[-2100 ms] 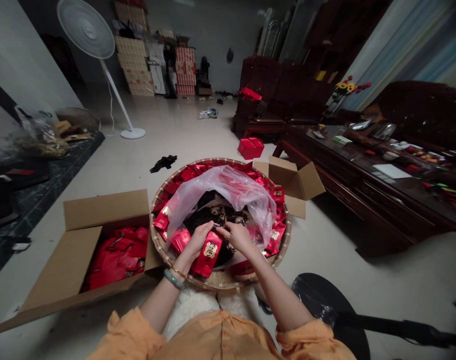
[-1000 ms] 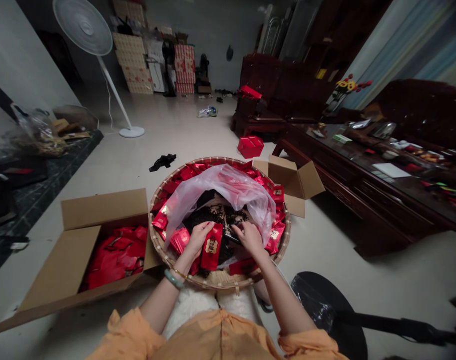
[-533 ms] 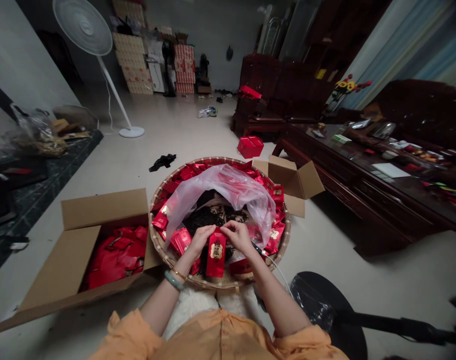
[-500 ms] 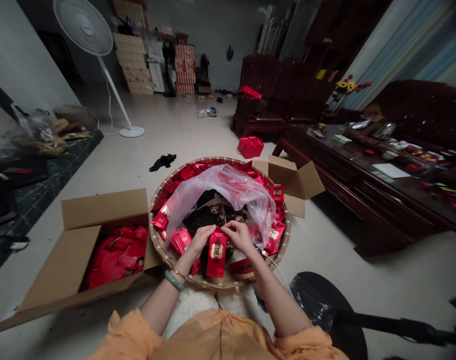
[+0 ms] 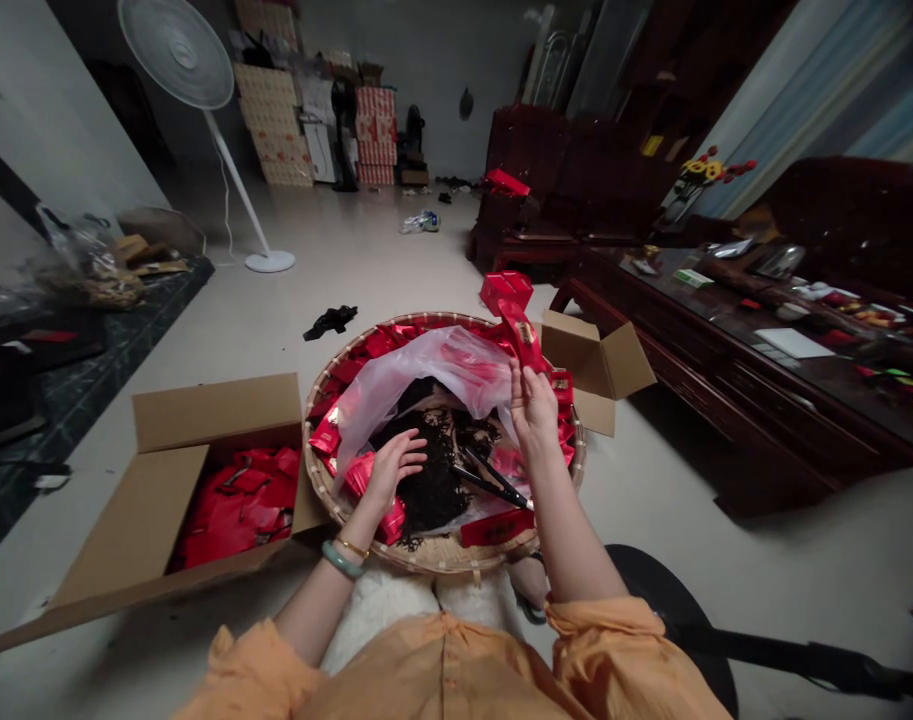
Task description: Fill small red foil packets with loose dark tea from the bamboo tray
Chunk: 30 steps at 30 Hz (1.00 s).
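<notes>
A round woven basket (image 5: 418, 553) on the floor holds several red packets and a clear plastic bag (image 5: 433, 375) with a heap of dark loose tea (image 5: 433, 470). My right hand (image 5: 532, 405) is raised over the basket's right side, fingers pinched on a red packet (image 5: 522, 335) that points toward the small open carton (image 5: 595, 365). Above the near-left red packets (image 5: 358, 478), by the tea's edge, my left hand (image 5: 391, 468) hovers with fingers loosely apart and holding nothing. Dark tongs (image 5: 493, 485) lie in the bag beside the tea.
A large open carton (image 5: 163, 490) with red packets stands left of the basket. A red box (image 5: 506, 290) sits beyond the basket. A dark wooden table (image 5: 763, 380) runs along the right, a standing fan (image 5: 201, 100) stands far left, and a black stool (image 5: 673, 620) sits near right.
Both hands held one red packet upright over the tea. Now my right hand has lifted it up and right toward the small carton, and my left hand has let go.
</notes>
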### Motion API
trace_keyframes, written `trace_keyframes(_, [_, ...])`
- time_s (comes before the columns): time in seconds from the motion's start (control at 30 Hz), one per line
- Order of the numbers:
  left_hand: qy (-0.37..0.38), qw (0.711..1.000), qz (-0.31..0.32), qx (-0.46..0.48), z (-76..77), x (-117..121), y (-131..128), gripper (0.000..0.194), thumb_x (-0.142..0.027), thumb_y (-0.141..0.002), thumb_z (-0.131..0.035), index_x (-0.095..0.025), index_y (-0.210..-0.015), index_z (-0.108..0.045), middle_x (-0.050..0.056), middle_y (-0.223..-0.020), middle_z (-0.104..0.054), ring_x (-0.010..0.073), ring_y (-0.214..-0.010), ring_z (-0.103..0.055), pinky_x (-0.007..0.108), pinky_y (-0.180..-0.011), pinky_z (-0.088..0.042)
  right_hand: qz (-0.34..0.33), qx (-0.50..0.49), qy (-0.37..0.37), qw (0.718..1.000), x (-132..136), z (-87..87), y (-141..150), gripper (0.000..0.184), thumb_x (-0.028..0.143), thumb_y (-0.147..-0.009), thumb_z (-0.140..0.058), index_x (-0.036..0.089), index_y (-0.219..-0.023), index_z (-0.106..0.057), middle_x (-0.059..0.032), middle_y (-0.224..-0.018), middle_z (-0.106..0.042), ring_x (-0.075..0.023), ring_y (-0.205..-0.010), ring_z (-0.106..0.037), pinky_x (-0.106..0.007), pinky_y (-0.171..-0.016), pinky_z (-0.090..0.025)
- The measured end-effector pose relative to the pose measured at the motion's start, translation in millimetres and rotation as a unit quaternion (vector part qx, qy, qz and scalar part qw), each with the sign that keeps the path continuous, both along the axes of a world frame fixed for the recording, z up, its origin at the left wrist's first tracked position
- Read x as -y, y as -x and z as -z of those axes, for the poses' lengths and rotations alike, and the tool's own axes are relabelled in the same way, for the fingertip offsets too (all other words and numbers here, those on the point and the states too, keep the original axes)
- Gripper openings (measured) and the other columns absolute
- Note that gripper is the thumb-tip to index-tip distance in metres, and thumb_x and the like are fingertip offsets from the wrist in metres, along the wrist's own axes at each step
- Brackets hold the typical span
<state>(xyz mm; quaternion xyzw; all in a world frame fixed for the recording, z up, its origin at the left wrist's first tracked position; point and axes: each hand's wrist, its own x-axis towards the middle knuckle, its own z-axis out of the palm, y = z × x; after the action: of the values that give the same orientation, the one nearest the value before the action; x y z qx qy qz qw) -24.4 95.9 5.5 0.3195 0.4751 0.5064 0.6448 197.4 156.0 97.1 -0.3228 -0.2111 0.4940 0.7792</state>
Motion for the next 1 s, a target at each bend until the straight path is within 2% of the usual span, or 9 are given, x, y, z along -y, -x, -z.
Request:
trace_keyframes(0.13, [-0.067,0.965,-0.024,-0.253,4.7,-1,29,0.028,-0.035,-0.072,-0.062,-0.018,-0.095,-0.066,0.010,-0.094,-0.068,0.0215,-0.080,-0.062,0.031,-0.070,-0.047,-0.123,0.056,0.032,0.990,1,-1.8,5,0.028,0.022,-0.072,-0.066,0.018,-0.098,-0.056,-0.0051,-0.096,-0.069,-0.0158,-0.093,-0.067,-0.024,-0.072,-0.058])
trace_keyframes(0.27, [-0.136,0.794,0.054,-0.590,8.9,2,63,0.029,-0.021,-0.075,-0.056,-0.017,-0.102,-0.065,0.014,-0.106,-0.063,0.0299,-0.102,-0.055,0.040,-0.091,-0.037,-0.229,0.146,0.082,0.959,24,33.9,32,0.026,0.028,-0.074,-0.063,0.017,-0.098,-0.059,-0.0023,-0.079,-0.070,-0.0124,-0.070,-0.068,-0.020,-0.059,-0.055])
trace_keyframes(0.33, [-0.111,0.718,0.098,-0.681,11.4,4,71,0.034,-0.019,-0.074,-0.056,-0.016,-0.107,-0.063,0.017,-0.109,-0.060,0.0318,-0.103,-0.054,0.042,-0.090,-0.036,-0.315,0.226,0.119,0.914,41,62.3,56,0.022,0.031,-0.076,-0.059,0.016,-0.092,-0.061,-0.0019,-0.073,-0.068,-0.0124,-0.063,-0.066,-0.021,-0.054,-0.052])
trace_keyframes(0.4, [-0.083,0.665,0.133,-0.730,13.7,6,73,0.037,-0.019,-0.071,-0.059,-0.016,-0.108,-0.062,0.017,-0.108,-0.059,0.0321,-0.102,-0.054,0.041,-0.087,-0.037,-0.399,0.339,0.161,0.837,59,90.6,80,0.019,0.028,-0.077,-0.055,0.015,-0.090,-0.062,-0.0026,-0.071,-0.067,-0.0134,-0.060,-0.064,-0.022,-0.050,-0.049])
trace_keyframes(0.5, [-0.066,0.625,0.158,-0.762,15.6,8,70,0.035,-0.023,-0.070,-0.063,-0.016,-0.104,-0.063,0.017,-0.107,-0.057,0.0316,-0.099,-0.054,0.039,-0.084,-0.039,-0.387,0.529,0.114,0.747,81,121.4,106,0.023,0.021,-0.077,-0.053,0.017,-0.096,-0.065,-0.0041,-0.086,-0.069,-0.0154,-0.074,-0.064,-0.025,-0.063,-0.050])
trace_keyframes(0.63, [-0.052,0.610,0.171,-0.772,15.0,8,66,0.034,-0.025,-0.069,-0.066,-0.014,-0.101,-0.061,0.017,-0.108,-0.058,0.0295,-0.099,-0.055,0.037,-0.085,-0.039,-0.346,0.673,0.059,0.651,95,136.6,118,0.034,0.018,-0.074,-0.058,0.016,-0.108,-0.063,-0.0084,-0.102,-0.066,-0.0194,-0.092,-0.060,-0.029,-0.082,-0.045])
trace_keyframes(0.77, [-0.053,0.628,0.168,-0.758,13.7,5,68,0.036,-0.026,-0.065,-0.070,-0.013,-0.097,-0.059,0.015,-0.102,-0.061,0.0292,-0.103,-0.053,0.036,-0.086,-0.039,-0.323,0.708,0.055,0.625,99,142.7,122,0.051,0.023,-0.071,-0.064,0.014,-0.121,-0.055,-0.0133,-0.110,-0.062,-0.0242,-0.101,-0.056,-0.033,-0.088,-0.043])
trace_keyframes(0.87, [-0.082,0.666,0.165,-0.723,12.9,1,72,0.028,-0.027,-0.067,-0.068,-0.016,-0.091,-0.059,0.010,-0.096,-0.063,0.0256,-0.098,-0.055,0.034,-0.084,-0.040,-0.313,0.680,0.049,0.661,98,149.0,125,0.048,0.020,-0.070,-0.065,0.016,-0.118,-0.057,-0.0114,-0.108,-0.064,-0.0241,-0.098,-0.058,-0.034,-0.087,-0.044])
trace_keyframes(1.0, [-0.155,0.739,0.160,-0.636,8.4,-3,76,0.016,-0.028,-0.070,-0.065,-0.019,-0.083,-0.059,0.004,-0.088,-0.063,0.0207,-0.089,-0.057,0.030,-0.079,-0.041,-0.288,0.573,0.058,0.765,93,155.3,126,0.025,0.013,-0.075,-0.055,0.020,-0.097,-0.066,-0.0038,-0.095,-0.070,-0.0187,-0.086,-0.063,-0.030,-0.081,-0.047])
